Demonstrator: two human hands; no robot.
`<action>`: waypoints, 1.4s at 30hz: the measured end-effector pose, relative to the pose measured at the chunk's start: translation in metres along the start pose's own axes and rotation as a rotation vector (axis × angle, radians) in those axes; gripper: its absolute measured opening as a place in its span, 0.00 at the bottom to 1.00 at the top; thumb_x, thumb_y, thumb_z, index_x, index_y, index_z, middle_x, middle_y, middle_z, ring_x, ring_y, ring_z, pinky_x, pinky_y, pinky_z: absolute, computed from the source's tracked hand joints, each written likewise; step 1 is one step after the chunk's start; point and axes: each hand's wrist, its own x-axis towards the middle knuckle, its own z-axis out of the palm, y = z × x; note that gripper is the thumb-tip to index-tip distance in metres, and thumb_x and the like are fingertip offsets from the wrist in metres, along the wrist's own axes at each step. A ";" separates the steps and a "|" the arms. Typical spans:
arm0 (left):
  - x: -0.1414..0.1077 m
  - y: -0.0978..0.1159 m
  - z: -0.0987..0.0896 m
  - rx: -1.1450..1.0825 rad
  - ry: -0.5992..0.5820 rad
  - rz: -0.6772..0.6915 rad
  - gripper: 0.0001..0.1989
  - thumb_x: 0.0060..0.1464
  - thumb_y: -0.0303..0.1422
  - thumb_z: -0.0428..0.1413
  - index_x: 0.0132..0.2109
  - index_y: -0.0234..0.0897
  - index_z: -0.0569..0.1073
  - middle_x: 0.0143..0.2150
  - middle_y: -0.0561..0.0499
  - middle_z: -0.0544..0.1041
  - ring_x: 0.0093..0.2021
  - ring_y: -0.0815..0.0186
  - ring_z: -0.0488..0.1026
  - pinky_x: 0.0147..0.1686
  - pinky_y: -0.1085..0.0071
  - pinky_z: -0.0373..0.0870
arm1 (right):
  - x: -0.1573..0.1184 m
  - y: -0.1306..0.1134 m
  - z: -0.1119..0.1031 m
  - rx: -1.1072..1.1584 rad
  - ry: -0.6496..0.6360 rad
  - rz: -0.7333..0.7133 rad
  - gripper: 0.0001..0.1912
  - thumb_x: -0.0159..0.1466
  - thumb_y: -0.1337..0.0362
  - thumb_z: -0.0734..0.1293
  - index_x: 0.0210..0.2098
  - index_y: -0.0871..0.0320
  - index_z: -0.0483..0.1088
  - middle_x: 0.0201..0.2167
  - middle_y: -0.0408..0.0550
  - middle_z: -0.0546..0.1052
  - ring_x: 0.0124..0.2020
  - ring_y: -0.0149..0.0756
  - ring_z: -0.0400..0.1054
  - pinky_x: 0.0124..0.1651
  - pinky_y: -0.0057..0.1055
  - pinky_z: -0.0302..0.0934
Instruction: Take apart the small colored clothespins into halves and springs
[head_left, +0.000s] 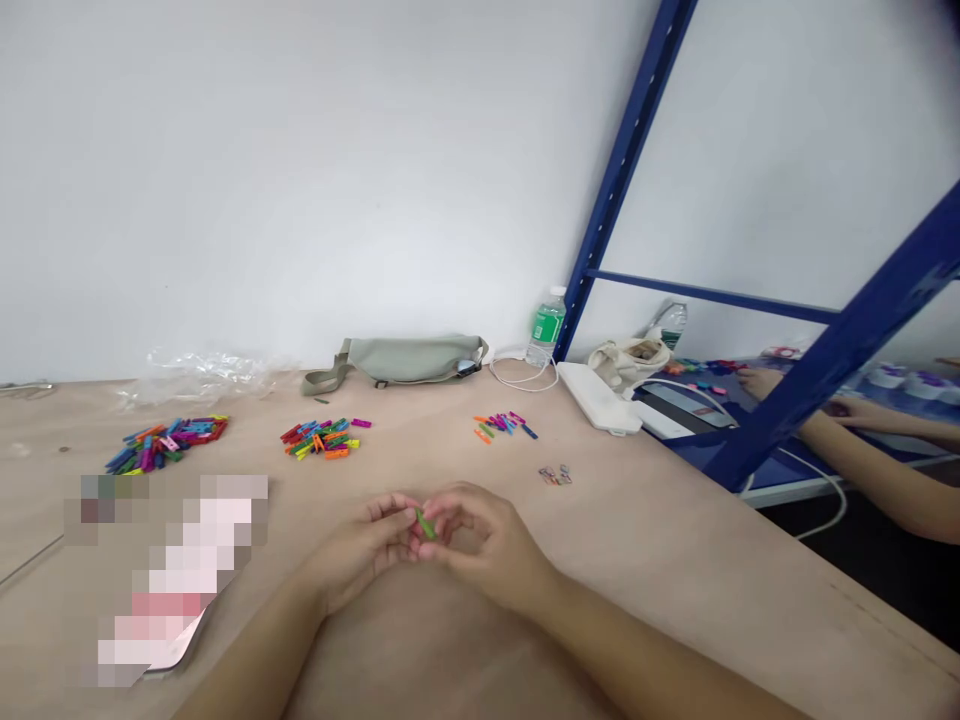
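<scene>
Between the fingertips of my left hand (pixel 379 545) and my right hand (pixel 484 540) is a small green clothespin (pixel 426 524), pinched from both sides above the brown table (pixel 420 650). Beyond my hands lie a pile of colourful clothespins (pixel 322 438) and, at the far left, a larger pile (pixel 166 443). A smaller group of clothespins (pixel 506 425) rests to the right of these. Nearer my right hand are several small metal pieces (pixel 555 475), too small to make out clearly.
A grey-green pouch (pixel 412 360) and crumpled clear plastic (pixel 199 378) lie by the wall. A bottle (pixel 547 325), white cable, and white box (pixel 598 397) stand near the blue frame (pixel 622 170). At left is a pixelated object (pixel 176 575). Another person's arms (pixel 877 480) are at right.
</scene>
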 end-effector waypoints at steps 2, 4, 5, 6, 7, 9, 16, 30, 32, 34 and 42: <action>0.000 0.000 0.001 0.004 -0.009 -0.002 0.08 0.45 0.32 0.57 0.33 0.32 0.72 0.29 0.49 0.73 0.29 0.69 0.69 0.35 0.71 0.63 | -0.001 -0.001 0.005 -0.036 -0.002 -0.022 0.04 0.54 0.64 0.65 0.31 0.52 0.70 0.33 0.45 0.71 0.31 0.35 0.67 0.37 0.33 0.64; -0.001 0.000 0.001 0.002 -0.010 -0.006 0.08 0.44 0.31 0.57 0.33 0.32 0.72 0.30 0.48 0.74 0.30 0.69 0.69 0.35 0.71 0.63 | -0.001 0.001 0.004 -0.068 -0.001 -0.044 0.05 0.55 0.65 0.64 0.30 0.51 0.72 0.32 0.45 0.73 0.32 0.36 0.68 0.37 0.33 0.64; -0.001 0.000 0.001 -0.002 -0.005 -0.006 0.08 0.45 0.31 0.57 0.34 0.32 0.72 0.30 0.48 0.74 0.30 0.68 0.70 0.35 0.71 0.63 | 0.000 0.003 0.002 -0.086 0.008 -0.056 0.06 0.55 0.66 0.63 0.31 0.51 0.72 0.32 0.45 0.73 0.32 0.36 0.68 0.37 0.33 0.65; -0.001 0.000 0.001 -0.009 0.005 -0.007 0.08 0.45 0.30 0.57 0.34 0.32 0.71 0.31 0.48 0.74 0.30 0.68 0.70 0.35 0.71 0.63 | 0.001 0.005 -0.002 -0.112 0.026 -0.066 0.07 0.55 0.66 0.63 0.31 0.52 0.72 0.32 0.45 0.74 0.32 0.36 0.68 0.37 0.32 0.65; -0.001 0.000 0.001 -0.017 0.019 -0.010 0.08 0.45 0.30 0.57 0.35 0.33 0.71 0.31 0.47 0.74 0.30 0.68 0.70 0.35 0.70 0.63 | 0.003 0.007 -0.006 -0.146 0.056 -0.070 0.07 0.55 0.66 0.63 0.31 0.52 0.72 0.32 0.45 0.74 0.32 0.36 0.69 0.37 0.32 0.65; 0.000 0.000 0.000 -0.031 0.042 -0.019 0.10 0.45 0.30 0.57 0.38 0.33 0.71 0.31 0.47 0.74 0.29 0.68 0.71 0.34 0.70 0.64 | 0.010 0.014 -0.017 -0.221 0.152 -0.052 0.06 0.54 0.65 0.64 0.29 0.54 0.73 0.31 0.46 0.75 0.32 0.36 0.69 0.38 0.32 0.65; 0.001 -0.001 -0.004 -0.068 0.016 -0.014 0.09 0.46 0.30 0.56 0.36 0.31 0.71 0.28 0.47 0.73 0.27 0.69 0.71 0.32 0.70 0.64 | 0.051 0.031 -0.064 -0.312 0.400 0.278 0.09 0.52 0.60 0.63 0.28 0.59 0.70 0.26 0.48 0.75 0.31 0.35 0.68 0.34 0.30 0.63; 0.002 -0.001 -0.002 -0.074 0.020 -0.022 0.06 0.45 0.30 0.56 0.33 0.31 0.71 0.27 0.48 0.73 0.27 0.68 0.71 0.33 0.70 0.63 | 0.105 0.031 0.025 -0.384 0.018 0.048 0.16 0.49 0.72 0.64 0.36 0.51 0.69 0.35 0.42 0.74 0.35 0.33 0.68 0.37 0.26 0.61; 0.003 -0.002 -0.001 -0.078 0.025 -0.019 0.05 0.45 0.30 0.56 0.31 0.31 0.70 0.26 0.48 0.73 0.26 0.68 0.71 0.32 0.70 0.63 | 0.119 0.035 0.044 -0.360 0.015 0.032 0.16 0.49 0.73 0.64 0.37 0.51 0.67 0.36 0.42 0.73 0.35 0.33 0.68 0.38 0.27 0.61; 0.005 -0.004 -0.002 -0.084 0.028 -0.016 0.05 0.45 0.29 0.56 0.30 0.31 0.69 0.26 0.48 0.73 0.26 0.68 0.71 0.32 0.70 0.63 | 0.130 0.041 0.057 -0.337 0.024 0.026 0.15 0.50 0.74 0.63 0.36 0.53 0.67 0.35 0.41 0.73 0.36 0.32 0.68 0.40 0.27 0.60; 0.006 -0.003 -0.004 -0.089 0.031 -0.006 0.06 0.45 0.31 0.56 0.31 0.32 0.68 0.26 0.48 0.73 0.26 0.67 0.71 0.32 0.69 0.64 | 0.146 0.049 0.055 -0.240 0.138 0.119 0.08 0.48 0.75 0.61 0.26 0.60 0.67 0.23 0.44 0.72 0.27 0.32 0.67 0.33 0.27 0.61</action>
